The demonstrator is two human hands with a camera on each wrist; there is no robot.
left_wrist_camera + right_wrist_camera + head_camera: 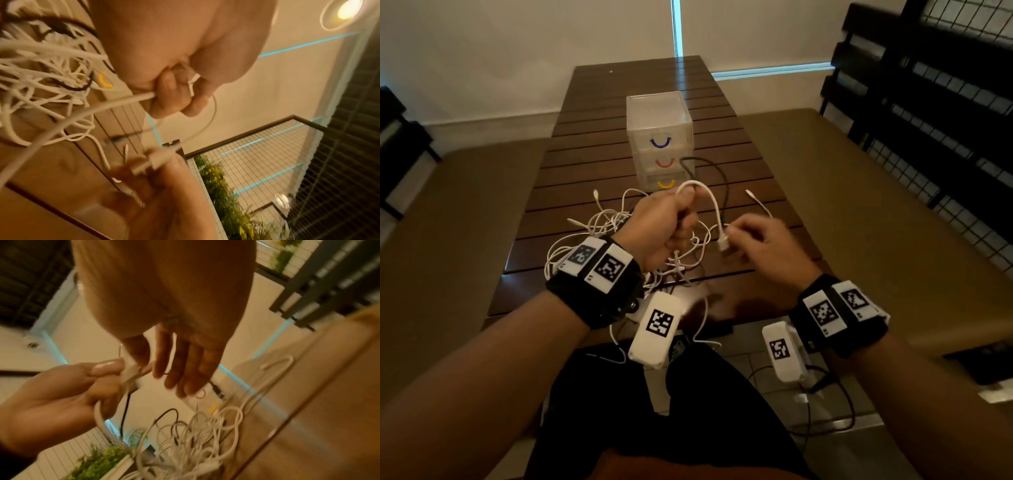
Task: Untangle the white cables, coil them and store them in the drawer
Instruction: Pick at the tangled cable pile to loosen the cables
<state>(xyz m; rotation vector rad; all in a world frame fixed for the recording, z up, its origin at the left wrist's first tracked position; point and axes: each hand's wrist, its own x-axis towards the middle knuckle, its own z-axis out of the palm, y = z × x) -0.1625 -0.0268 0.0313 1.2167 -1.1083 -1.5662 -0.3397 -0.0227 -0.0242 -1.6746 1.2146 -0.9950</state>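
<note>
Dark wooden slats make up the table (599, 113) seen from the head view, with olive cushioned benches to its left and right and a pale wall at the far end. At the table's middle a small translucent drawer unit (659, 137) is set, its three drawers marked by blue, red and yellow curved handles, all closed. A tangle of white cables (599, 226) is spread on the near part of the table, and a black cable (717, 171) is looped beside the drawer unit. Above the tangle one white cable (710, 202) is arched between both hands: it is clenched in the fist of the left hand (664, 226), and its plug end is pinched by the thumb and forefinger of the right hand (760, 243).

From the left wrist view, the left hand (174, 65) is seen curled tightly round the white cable (131, 100), whose loop is carried down to the blurred plug (152, 162) gripped by the right hand (164, 194). The tangle (41, 81) is seen at the left on the slats, with the yellow handle (104, 81) just behind it.

From the right wrist view, the plug (129, 374) is pinched at the right hand's (174, 337) fingertips while the other fingers are extended. The left hand (61, 394) is closed on the cable below it. The tangle (195, 443) is seen lying on the table beneath.
</note>
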